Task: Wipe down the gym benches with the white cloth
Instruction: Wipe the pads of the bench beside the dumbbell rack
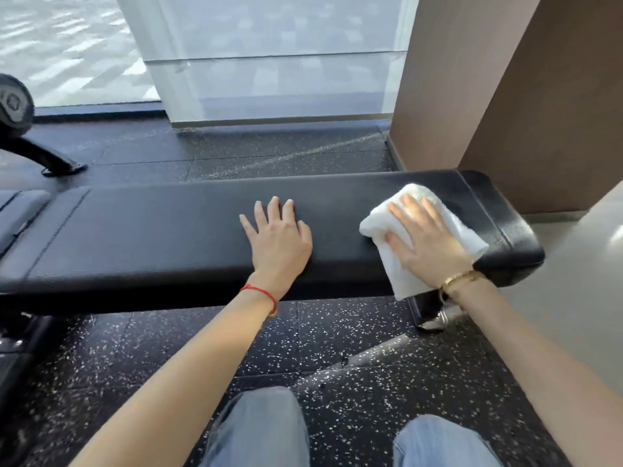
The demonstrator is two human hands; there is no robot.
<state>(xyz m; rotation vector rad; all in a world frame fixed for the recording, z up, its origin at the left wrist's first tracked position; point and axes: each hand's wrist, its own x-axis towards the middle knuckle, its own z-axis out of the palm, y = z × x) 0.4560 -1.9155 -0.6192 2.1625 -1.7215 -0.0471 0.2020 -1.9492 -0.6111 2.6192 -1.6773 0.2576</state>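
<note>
Pressing down flat, the right hand (428,244) lies on the white cloth (418,237) with its fingers spread and straight, not curled around it. The cloth sits on the black gym bench (168,237) near the bench's right end, at about 3 o'clock in the view, and one corner hangs over the near edge. The left hand (279,237) rests open on the bare pad, just left of the cloth, holding nothing. A red string (261,293) is on the left wrist and what looks like a gold bracelet (462,279) on the right. Speckled black floor (337,348) lies below.
</note>
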